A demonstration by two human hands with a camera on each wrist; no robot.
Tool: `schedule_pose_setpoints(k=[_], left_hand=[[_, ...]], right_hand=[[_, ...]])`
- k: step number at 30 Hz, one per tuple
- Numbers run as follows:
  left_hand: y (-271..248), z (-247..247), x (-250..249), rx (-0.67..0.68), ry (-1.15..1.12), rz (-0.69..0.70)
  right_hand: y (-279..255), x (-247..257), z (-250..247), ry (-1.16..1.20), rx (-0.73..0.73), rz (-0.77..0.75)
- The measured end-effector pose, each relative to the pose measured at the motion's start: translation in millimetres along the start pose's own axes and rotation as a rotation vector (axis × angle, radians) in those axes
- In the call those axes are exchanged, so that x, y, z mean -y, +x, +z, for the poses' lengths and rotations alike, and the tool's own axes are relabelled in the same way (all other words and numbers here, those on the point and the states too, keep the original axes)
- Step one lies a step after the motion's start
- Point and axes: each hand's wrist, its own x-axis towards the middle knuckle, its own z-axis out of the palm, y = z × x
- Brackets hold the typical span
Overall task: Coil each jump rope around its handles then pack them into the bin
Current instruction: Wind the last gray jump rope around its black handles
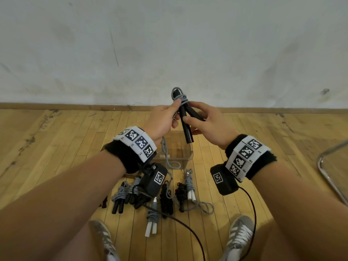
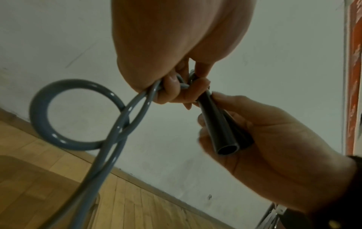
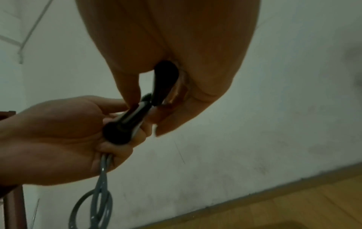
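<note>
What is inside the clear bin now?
The bin holds only a gray rope strand hanging from the left hand. The arms hide its far part.

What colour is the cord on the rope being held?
Grey cord, clearest in the left wrist view.

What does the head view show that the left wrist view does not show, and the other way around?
Only the head view shows the clear bin, the coiled jump ropes on the floor, and two shoes. Only the left wrist view shows the open hollow end of a black handle and a round loop of grey rope up close. Both show the left hand pinching the rope wraps and the right hand holding the handles.
</note>
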Motion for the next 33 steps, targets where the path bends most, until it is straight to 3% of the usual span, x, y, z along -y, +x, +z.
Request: schedule_pose_setpoints(k=[4, 6, 10, 16, 18, 21, 26, 33], left_hand=[[-3.0, 1.6, -1.3, 0.006, 0.022, 0.012], [-5.1, 1.2, -4.8, 0.007, 0.009, 0.022], [-4.9, -2.5, -4.5, 0.015, 0.009, 0.061], [-5.6, -6.8, -1.6, 0.057, 0.041, -0.019], [-6.1, -7.5, 0.6, 0.071, 0.144, -0.004], [-8.2, -5.7, 4.3, 0.072, 0.278, 0.063], [-10.1, 1.9, -1.3, 0.017, 0.157, 0.031], [-4.6, 0.9, -5.3, -0.113, 0.043, -0.024]], right_hand=[[-3.2, -4.7, 11.2, 0.263, 0.076, 0.105], [-3.0, -4.8, 10.3, 0.274, 0.088, 0.083], [3.0, -6.7, 2.1, 0.072, -0.004, -0.055], [11.5, -19.0, -5.8, -0.173, -0.169, -0.092], [14.8, -25.9, -11.3, -0.291, -0.211, -0.099], [16.3, -30.2, -17.8, -0.464, -0.213, -0.092], [10.8, -27.7, -10.7, -0.721, -0.200, -0.090], [6.4, -28.7, 6.7, -0.742, -0.181, -0.290]])
